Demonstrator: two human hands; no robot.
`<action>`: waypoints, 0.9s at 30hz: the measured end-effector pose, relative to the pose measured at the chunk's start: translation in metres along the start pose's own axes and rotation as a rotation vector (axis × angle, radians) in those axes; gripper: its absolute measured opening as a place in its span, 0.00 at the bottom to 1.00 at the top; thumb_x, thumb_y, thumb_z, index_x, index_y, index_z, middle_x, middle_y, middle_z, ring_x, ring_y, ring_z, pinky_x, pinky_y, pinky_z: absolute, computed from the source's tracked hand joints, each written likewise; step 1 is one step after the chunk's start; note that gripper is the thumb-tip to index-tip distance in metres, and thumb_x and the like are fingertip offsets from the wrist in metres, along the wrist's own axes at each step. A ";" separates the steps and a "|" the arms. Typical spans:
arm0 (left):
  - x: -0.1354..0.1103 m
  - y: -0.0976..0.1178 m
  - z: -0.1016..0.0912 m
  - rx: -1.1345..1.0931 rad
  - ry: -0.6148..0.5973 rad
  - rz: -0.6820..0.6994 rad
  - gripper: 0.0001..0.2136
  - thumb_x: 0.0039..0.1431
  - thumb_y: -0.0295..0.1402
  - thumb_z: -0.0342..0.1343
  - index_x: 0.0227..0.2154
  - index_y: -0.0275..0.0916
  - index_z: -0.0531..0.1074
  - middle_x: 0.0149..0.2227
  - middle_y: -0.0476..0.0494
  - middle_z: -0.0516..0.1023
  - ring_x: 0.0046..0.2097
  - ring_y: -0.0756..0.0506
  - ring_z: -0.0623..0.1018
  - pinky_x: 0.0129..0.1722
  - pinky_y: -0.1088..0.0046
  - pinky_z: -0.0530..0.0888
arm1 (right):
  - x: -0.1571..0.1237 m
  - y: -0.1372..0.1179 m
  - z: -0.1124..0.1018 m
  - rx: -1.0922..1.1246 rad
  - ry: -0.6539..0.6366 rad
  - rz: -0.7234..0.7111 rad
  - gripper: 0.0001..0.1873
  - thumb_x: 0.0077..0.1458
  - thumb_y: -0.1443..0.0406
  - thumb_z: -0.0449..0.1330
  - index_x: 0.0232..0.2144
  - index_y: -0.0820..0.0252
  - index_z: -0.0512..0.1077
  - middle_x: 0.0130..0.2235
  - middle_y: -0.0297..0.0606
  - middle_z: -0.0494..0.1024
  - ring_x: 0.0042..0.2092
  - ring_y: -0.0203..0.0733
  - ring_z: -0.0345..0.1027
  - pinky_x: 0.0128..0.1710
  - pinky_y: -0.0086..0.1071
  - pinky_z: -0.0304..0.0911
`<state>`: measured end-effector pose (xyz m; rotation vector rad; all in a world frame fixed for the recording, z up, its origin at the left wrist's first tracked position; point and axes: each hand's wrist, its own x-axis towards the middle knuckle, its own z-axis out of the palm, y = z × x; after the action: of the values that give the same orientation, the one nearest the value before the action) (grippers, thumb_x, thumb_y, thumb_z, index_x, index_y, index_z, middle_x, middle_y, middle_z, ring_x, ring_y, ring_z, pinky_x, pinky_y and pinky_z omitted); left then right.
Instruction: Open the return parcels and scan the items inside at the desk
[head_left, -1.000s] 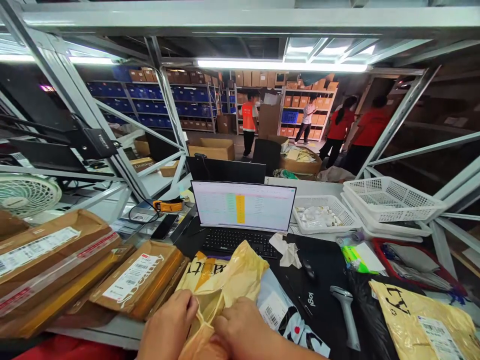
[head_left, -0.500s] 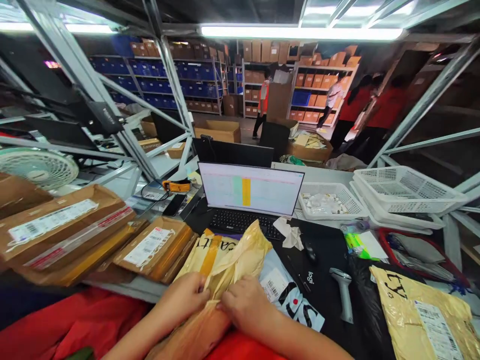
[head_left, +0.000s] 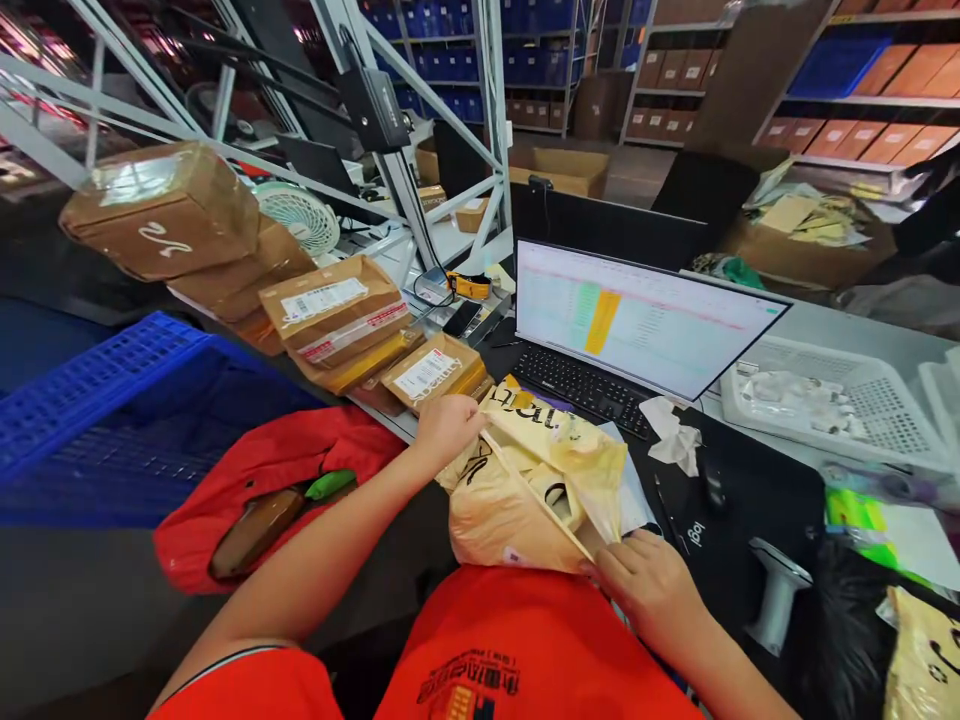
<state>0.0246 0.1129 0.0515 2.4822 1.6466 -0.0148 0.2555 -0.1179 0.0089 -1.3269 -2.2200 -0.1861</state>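
A yellow plastic mailer bag (head_left: 487, 510) with black lettering is held against the front of my body, its mouth pulled wide. At its left end, my left hand (head_left: 451, 430) is closed on the rim. My right hand (head_left: 637, 572) pinches the opposite corner of the rim. Inside the mouth some pale yellow content with a black mark shows; what it is I cannot make out. Behind the bag, a pale packet partly hidden by it lies on the black desk mat (head_left: 720, 590).
Taped cartons (head_left: 337, 310) stand along the left desk edge, beside a blue crate (head_left: 150, 400) and a red garment (head_left: 292, 470). A monitor (head_left: 637, 320), keyboard (head_left: 577, 385), mouse (head_left: 711, 480), barcode scanner (head_left: 776, 595) and white basket (head_left: 892, 410) occupy the desk.
My hands have moved apart, and the bag's gathered mouth is now spread open between them. The view has turned left and down, bringing the blue crate into sight.
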 end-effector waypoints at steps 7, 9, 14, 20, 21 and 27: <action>-0.001 0.014 -0.001 -0.145 -0.036 0.078 0.10 0.54 0.35 0.52 0.21 0.38 0.71 0.25 0.46 0.75 0.30 0.47 0.72 0.29 0.72 0.57 | -0.006 0.001 -0.003 -0.116 -0.098 0.102 0.14 0.64 0.69 0.54 0.25 0.57 0.67 0.22 0.33 0.67 0.26 0.39 0.54 0.31 0.39 0.44; -0.011 0.024 -0.005 -0.182 -0.062 0.183 0.07 0.53 0.32 0.53 0.22 0.38 0.70 0.27 0.47 0.75 0.31 0.48 0.71 0.30 0.73 0.59 | 0.005 -0.006 0.003 -0.147 -0.123 0.184 0.11 0.63 0.68 0.56 0.27 0.56 0.68 0.24 0.34 0.69 0.30 0.42 0.58 0.34 0.39 0.47; -0.045 0.039 -0.018 -0.113 -0.211 0.300 0.05 0.54 0.33 0.53 0.27 0.38 0.70 0.31 0.45 0.77 0.34 0.46 0.75 0.32 0.73 0.63 | 0.043 -0.026 0.022 -0.092 -0.153 0.083 0.08 0.61 0.59 0.61 0.34 0.57 0.70 0.33 0.37 0.76 0.50 0.47 0.63 0.52 0.42 0.51; -0.071 0.012 -0.017 0.179 -0.407 0.062 0.15 0.61 0.40 0.52 0.44 0.34 0.73 0.40 0.32 0.81 0.42 0.36 0.81 0.37 0.67 0.71 | 0.080 -0.046 0.056 0.005 -0.231 -0.149 0.05 0.64 0.70 0.52 0.38 0.61 0.68 0.34 0.38 0.75 0.36 0.41 0.66 0.36 0.38 0.57; -0.070 0.006 -0.013 0.220 -0.453 0.024 0.14 0.63 0.37 0.49 0.42 0.33 0.75 0.39 0.30 0.81 0.43 0.35 0.81 0.38 0.66 0.72 | 0.086 -0.049 0.063 0.008 -0.277 -0.129 0.04 0.64 0.69 0.51 0.38 0.61 0.67 0.34 0.38 0.75 0.33 0.40 0.66 0.32 0.38 0.55; -0.050 -0.012 0.013 0.269 -0.359 -0.076 0.18 0.65 0.38 0.45 0.39 0.33 0.79 0.39 0.27 0.82 0.44 0.35 0.82 0.40 0.63 0.74 | 0.115 -0.064 0.100 0.074 -0.432 -0.031 0.07 0.65 0.67 0.50 0.37 0.62 0.67 0.30 0.41 0.77 0.32 0.42 0.71 0.27 0.35 0.55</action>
<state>-0.0051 0.0698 0.0418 2.4077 1.6668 -0.6901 0.1210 -0.0229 -0.0066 -1.3944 -2.5715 0.1899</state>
